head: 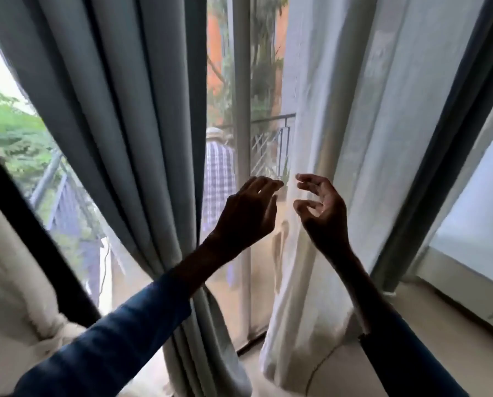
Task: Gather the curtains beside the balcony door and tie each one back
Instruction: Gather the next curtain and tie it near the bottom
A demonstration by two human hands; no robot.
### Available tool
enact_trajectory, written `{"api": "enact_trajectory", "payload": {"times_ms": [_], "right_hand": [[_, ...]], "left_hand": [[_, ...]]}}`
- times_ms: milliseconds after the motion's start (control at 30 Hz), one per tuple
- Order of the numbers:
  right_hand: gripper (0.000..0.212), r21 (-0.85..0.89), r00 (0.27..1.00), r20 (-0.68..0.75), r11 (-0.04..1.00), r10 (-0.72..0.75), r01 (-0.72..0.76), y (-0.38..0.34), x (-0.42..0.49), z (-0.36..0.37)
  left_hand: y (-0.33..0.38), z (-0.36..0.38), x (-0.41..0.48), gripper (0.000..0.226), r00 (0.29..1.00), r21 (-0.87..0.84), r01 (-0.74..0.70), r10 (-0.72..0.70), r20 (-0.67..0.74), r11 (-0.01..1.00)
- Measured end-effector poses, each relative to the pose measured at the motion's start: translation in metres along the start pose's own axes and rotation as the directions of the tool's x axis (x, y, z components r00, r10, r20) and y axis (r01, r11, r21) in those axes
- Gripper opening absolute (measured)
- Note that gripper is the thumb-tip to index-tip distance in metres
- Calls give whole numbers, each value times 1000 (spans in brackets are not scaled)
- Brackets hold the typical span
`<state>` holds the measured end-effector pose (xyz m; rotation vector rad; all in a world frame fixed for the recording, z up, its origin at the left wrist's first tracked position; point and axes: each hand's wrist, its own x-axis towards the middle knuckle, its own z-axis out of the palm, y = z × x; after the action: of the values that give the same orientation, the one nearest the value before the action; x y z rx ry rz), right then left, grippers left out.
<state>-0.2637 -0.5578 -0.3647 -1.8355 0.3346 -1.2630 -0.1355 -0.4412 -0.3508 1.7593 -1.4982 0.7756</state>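
Outside, a person in a checked shirt (219, 167) stands on the balcony (blurred, a pale hat on top), just beside a dark metal railing (271, 138). Green foliage (10, 130) fills the left; an orange wall (213, 47) rises beyond. Pale floor tiles (440, 325) lie lower right.

Two hands are at centre frame, left hand (248, 213) and right hand (322, 216), and two blue sleeves lie along the bottom, left sleeve (110, 339) and right sleeve (405, 359). Four curtains hang: a wide grey curtain (110, 124) left of centre, a narrow grey curtain (437, 167) at right, a sheer white curtain (354, 110) right of centre, and a knotted cream curtain (16, 282) at lower left. One person in a checked shirt (219, 170) stands mid-frame.
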Motion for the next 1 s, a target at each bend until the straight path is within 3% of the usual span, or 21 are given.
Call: {"api": "enact_trajectory", "payload": {"times_ms": [200, 333, 600, 733, 1000], "right_hand": [[43, -13, 960, -25, 960, -279, 279, -30, 119, -72], [41, -45, 902, 1, 901, -432, 432, -42, 187, -121], [39, -24, 845, 28, 845, -533, 534, -85, 314, -176], [37, -27, 819, -1, 819, -574, 574, -105, 355, -185], [33, -149, 719, 17, 710, -695, 689, -161, 432, -189]], "left_hand": [[40, 20, 140, 27, 962, -73, 41, -60, -268, 996], [65, 31, 221, 42, 905, -101, 103, -136, -402, 989], [79, -1, 363, 55, 830, 13, 209, -170, -532, 978], [76, -28, 418, 54, 791, 110, 200, -95, -604, 974], [69, -62, 495, 48, 754, 118, 176, -57, -655, 977]]}}
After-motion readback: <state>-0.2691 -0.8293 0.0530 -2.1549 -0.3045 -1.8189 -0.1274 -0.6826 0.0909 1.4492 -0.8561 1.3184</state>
